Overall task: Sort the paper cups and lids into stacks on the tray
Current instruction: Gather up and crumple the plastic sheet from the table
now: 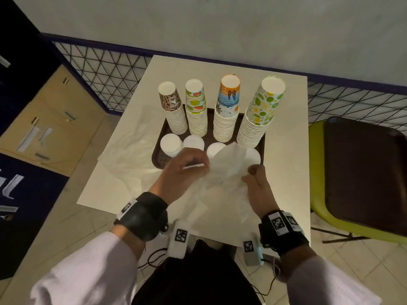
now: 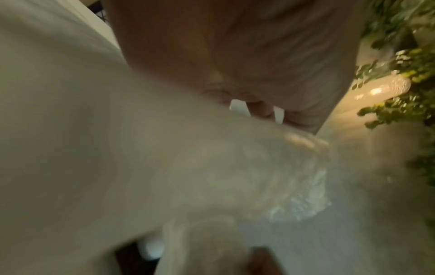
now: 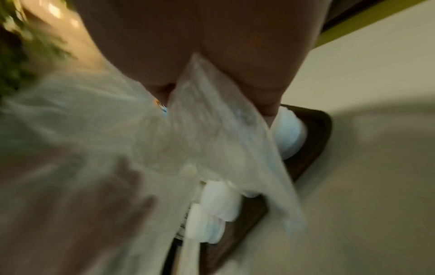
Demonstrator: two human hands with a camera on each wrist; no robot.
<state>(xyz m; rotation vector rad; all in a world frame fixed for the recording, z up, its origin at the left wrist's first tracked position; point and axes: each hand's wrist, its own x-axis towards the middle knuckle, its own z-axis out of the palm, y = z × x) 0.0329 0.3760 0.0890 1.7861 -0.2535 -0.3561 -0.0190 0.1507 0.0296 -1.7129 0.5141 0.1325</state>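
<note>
Both hands, left [image 1: 185,170] and right [image 1: 256,183], grip a plastic bag [image 1: 226,166] above the bench's [image 1: 286,150] near edge. Cup stacks [image 1: 226,119] and lids [image 1: 170,144] fill the tray [image 1: 159,158] behind.

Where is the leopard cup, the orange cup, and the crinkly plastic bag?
leopard cup [image 1: 170,100], head view, on its spotted side.
orange cup [image 1: 229,93], head view, on its leaf-printed side.
plastic bag [image 1: 229,164], head view, on the crumpled part between both hands.
</note>
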